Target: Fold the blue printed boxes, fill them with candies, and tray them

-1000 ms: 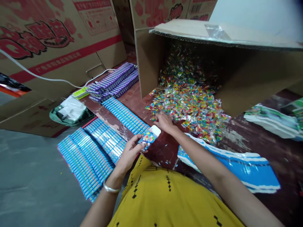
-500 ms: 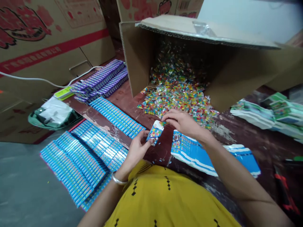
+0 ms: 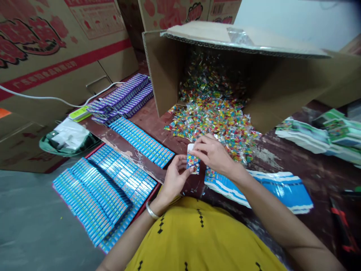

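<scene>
A small blue printed box (image 3: 193, 162) stands upright, its white top flap up. My left hand (image 3: 177, 174) holds it low down, with fingers and thumb around its sides. At the top opening, the fingers of my right hand (image 3: 210, 150) are closed together by the flap; whether they grip a packet is hidden. Behind my hands, many clear packets of coloured candy (image 3: 208, 116) spill out of a large open carton (image 3: 287, 82). Flat blue box blanks (image 3: 282, 190) lie in an overlapping row under my right forearm.
Rows of filled-looking blue boxes (image 3: 141, 141) and purple boxes (image 3: 121, 98) lie on the left. More blue boxes fill a red tray (image 3: 153, 195). A green bag (image 3: 53, 148), white cable (image 3: 56, 98) and large cartons (image 3: 93, 49) are beyond. Green blanks (image 3: 304, 137) sit right.
The small box has turned more upright and moved slightly right with my left hand. My right fingers have come down over its opening; the coloured packet seen there before no longer shows.
</scene>
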A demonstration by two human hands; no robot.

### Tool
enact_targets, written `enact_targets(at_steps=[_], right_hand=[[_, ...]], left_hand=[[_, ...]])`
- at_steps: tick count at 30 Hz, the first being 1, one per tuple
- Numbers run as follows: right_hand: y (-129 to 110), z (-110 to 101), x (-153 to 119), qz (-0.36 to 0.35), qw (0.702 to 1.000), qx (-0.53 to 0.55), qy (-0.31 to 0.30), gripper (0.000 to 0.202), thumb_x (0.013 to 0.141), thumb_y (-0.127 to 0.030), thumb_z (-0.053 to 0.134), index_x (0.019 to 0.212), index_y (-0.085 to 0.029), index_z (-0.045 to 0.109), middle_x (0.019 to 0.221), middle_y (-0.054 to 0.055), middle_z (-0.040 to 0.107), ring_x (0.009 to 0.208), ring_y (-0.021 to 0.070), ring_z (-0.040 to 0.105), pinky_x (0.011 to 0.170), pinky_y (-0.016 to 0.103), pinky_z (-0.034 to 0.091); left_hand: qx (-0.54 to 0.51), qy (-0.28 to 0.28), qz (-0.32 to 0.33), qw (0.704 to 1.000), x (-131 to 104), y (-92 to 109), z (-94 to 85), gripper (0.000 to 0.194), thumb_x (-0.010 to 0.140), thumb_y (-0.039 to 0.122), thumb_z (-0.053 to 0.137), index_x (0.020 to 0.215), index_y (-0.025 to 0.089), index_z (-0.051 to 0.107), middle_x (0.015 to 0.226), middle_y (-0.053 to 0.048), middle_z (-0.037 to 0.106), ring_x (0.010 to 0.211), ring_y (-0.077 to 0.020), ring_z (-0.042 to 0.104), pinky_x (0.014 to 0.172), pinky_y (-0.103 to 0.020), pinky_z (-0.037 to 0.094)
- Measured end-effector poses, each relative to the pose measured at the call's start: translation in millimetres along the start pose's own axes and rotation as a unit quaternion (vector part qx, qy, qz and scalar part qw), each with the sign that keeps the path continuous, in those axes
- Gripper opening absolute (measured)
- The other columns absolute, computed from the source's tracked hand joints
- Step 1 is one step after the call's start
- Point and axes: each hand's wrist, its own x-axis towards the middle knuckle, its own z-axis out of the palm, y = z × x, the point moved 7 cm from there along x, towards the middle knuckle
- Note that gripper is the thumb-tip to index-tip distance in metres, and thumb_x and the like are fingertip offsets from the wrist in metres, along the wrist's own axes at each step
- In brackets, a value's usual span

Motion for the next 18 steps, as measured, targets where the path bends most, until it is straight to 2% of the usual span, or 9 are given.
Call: enact_targets(at_steps=[2,4,6,9,11,15,18], right_hand=[[-6,-8,-4,-0.017,0.999,-0.009,0.039,0.015,0.09,-0.032,0.061,0.088,-0.022,0.071,0.099,0.007,0.065,0.101,0.0227,0.057,0.09,0.038,0.044],[-4,-14,-10,0.004,0.996,0.036,0.087,0.016,0.091,-0.032,0.06,0.1,-0.023,0.07,0.112,0.008,0.061,0.108,0.023,0.056,0.093,0.039,0.046],[2,-10,-20,0.033,0.989,0.104,0.103,0.022,0.091,-0.031,0.061,0.111,-0.025,0.067,0.114,0.007,0.061,0.104,0.0213,0.059,0.089,0.036,0.049],[11,10,-34,0.071,0.974,0.194,0.089,0.03,0.089,-0.031,0.063,0.119,-0.027,0.063,0.109,0.005,0.065,0.092,0.0187,0.063,0.08,0.033,0.053],[18,19,-42,0.094,0.961,0.235,0.108,0.025,0.09,-0.031,0.061,0.114,-0.027,0.065,0.104,0.004,0.067,0.088,0.0182,0.065,0.078,0.032,0.054],[25,24,-46,0.107,0.947,0.265,0.147,0.011,0.088,-0.03,0.063,0.085,-0.023,0.07,0.097,0.005,0.067,0.093,0.0205,0.065,0.084,0.035,0.052],[30,26,-45,0.13,0.922,0.329,0.159,0.008,0.085,-0.03,0.067,0.088,-0.023,0.066,0.099,0.004,0.068,0.093,0.0199,0.066,0.083,0.034,0.052]], left_hand=[[-0.015,0.031,0.011,0.999,1,6,-0.8,0.043,0.08,0.028,0.071,0.117,0.02,0.05,0.106,-0.007,0.064,0.097,-0.0188,0.065,0.089,-0.035,0.052],[-0.033,0.049,0.026,0.998,1,15,-0.9,0.056,0.08,0.027,0.071,0.129,0.024,0.043,0.106,-0.006,0.064,0.097,-0.0192,0.066,0.088,-0.036,0.053],[-0.04,0.046,0.043,0.997,1,23,0.2,0.063,0.081,0.026,0.07,0.135,0.028,0.039,0.107,-0.005,0.063,0.097,-0.0194,0.066,0.088,-0.036,0.053],[-0.035,0.023,0.054,0.998,1,28,2.6,0.055,0.082,0.024,0.069,0.131,0.027,0.044,0.11,-0.005,0.063,0.101,-0.0196,0.064,0.09,-0.035,0.053],[-0.028,-0.002,0.048,0.998,1,27,5.1,0.047,0.082,0.023,0.068,0.125,0.026,0.048,0.111,-0.005,0.063,0.101,-0.0192,0.064,0.088,-0.033,0.053],[-0.001,-0.035,0.029,0.999,2,20,9.6,0.04,0.08,0.022,0.069,0.116,0.023,0.052,0.114,-0.005,0.06,0.098,-0.0182,0.062,0.08,-0.028,0.054],[-0.012,-0.034,0.028,0.999,5,20,10.4,0.04,0.079,0.022,0.07,0.113,0.022,0.05,0.115,-0.005,0.058,0.099,-0.018,0.061,0.077,-0.026,0.053]])
